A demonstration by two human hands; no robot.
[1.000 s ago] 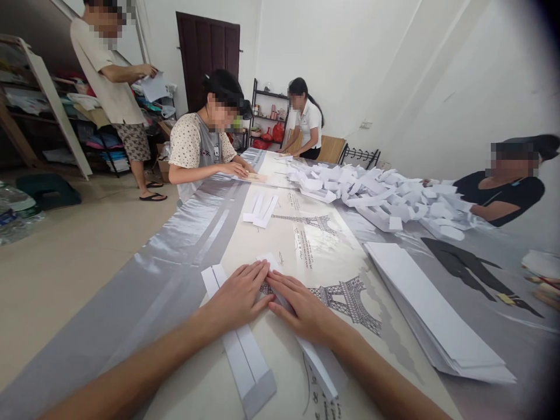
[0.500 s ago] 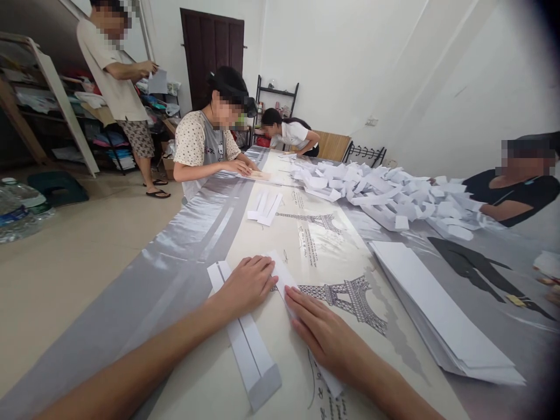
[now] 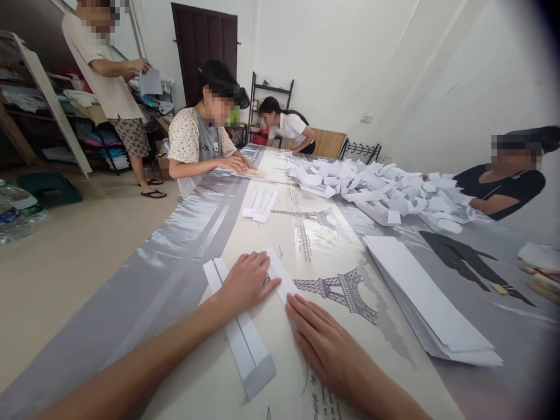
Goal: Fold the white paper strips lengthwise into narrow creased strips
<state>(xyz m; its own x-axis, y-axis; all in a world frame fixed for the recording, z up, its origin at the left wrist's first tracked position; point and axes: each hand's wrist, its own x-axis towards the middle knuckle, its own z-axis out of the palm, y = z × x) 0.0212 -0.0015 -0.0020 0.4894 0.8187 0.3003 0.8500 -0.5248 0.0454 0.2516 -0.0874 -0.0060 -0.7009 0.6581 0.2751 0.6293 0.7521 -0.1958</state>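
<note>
A white folded paper strip (image 3: 280, 275) lies slantwise on the printed tablecloth. At its far left edge my left hand (image 3: 249, 279) presses down with bent fingers, the thumb spread away. My right hand (image 3: 326, 335) rests flat along the strip and covers its nearer part. Under my left forearm lies another folded white paper piece (image 3: 251, 350) with a seam down its middle and a folded near end. Neither hand grips anything between its fingers.
To the right lies a stack of white paper sheets (image 3: 431, 297). Farther off are a few folded strips (image 3: 261, 205) and a big heap of folded papers (image 3: 376, 189). Several people are around the table; one person (image 3: 201, 146) handles paper at its left edge.
The right hand has slid slightly toward me along the strip, while the left thumb has spread a little more. The whole view has shifted slightly.
</note>
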